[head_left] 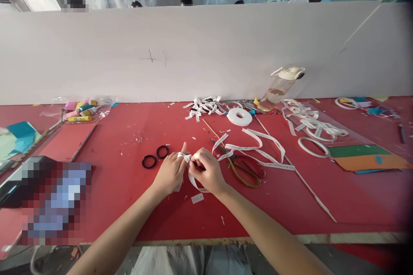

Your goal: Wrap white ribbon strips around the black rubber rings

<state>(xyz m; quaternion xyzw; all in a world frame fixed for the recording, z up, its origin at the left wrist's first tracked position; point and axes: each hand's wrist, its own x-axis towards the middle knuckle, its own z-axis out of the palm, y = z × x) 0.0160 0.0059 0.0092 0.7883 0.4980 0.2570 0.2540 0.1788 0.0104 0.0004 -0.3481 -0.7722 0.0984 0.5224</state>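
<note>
My left hand [170,171] and my right hand [209,172] meet over the red table. A white printed ribbon [184,156] lies across the left fingers and is pinched between both hands. Part of the ribbon hangs in a loop below the right hand. Something dark shows under the right fingers, mostly hidden. Two black elastic rings [149,161] lie left of the left hand. Scissors with yellowish handles [247,174] rest right of the right hand, beside a long loose printed ribbon [271,164]. A short cut piece of ribbon [197,198] sits just below the hands.
Toward the white partition [193,51] are a heap of ribbon bows [206,106], a white tape roll [239,116] and a tilted water bottle [279,88]. A thin stick [309,187] and coloured sheets [364,158] lie right. A blurred phone-like object [61,200] lies left.
</note>
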